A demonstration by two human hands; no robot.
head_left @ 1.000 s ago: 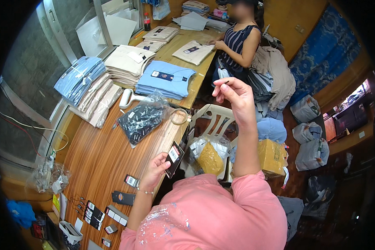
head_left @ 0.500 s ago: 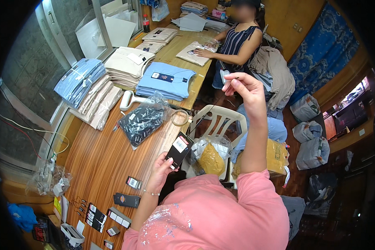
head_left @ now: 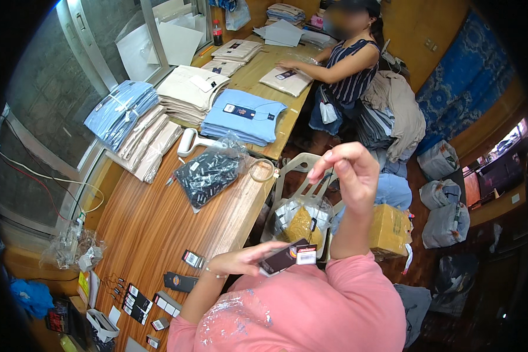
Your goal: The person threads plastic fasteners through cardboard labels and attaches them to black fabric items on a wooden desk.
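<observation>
My left hand (head_left: 243, 260) is closed on a black hang tag (head_left: 281, 259) with a white barcode sticker, held in front of my chest. My right hand (head_left: 352, 176) is raised to the right of it, thumb and fingers pinched on a thin dark string (head_left: 332, 175). The string's lower part runs down toward the tag and is hard to follow. Beside my left forearm, more tags lie on the wood-grain table (head_left: 152, 223): a dark hang tag (head_left: 180, 281), a small barcoded tag (head_left: 192, 259) and a row of black tags (head_left: 137, 304) with strings.
A bag of small black pieces (head_left: 210, 175), a tape roll (head_left: 262, 170) and a white handled tool (head_left: 189, 142) lie farther up. Beyond are blue shirts (head_left: 243, 117) and beige stacks (head_left: 192, 91). A co-worker (head_left: 352, 61) handles a packed garment (head_left: 286, 80). A chair (head_left: 299, 167) stands right.
My left hand has moved right and tilted the tag flatter, toward my chest. My right hand has come down. The co-worker's hands have shifted on the packed garment.
</observation>
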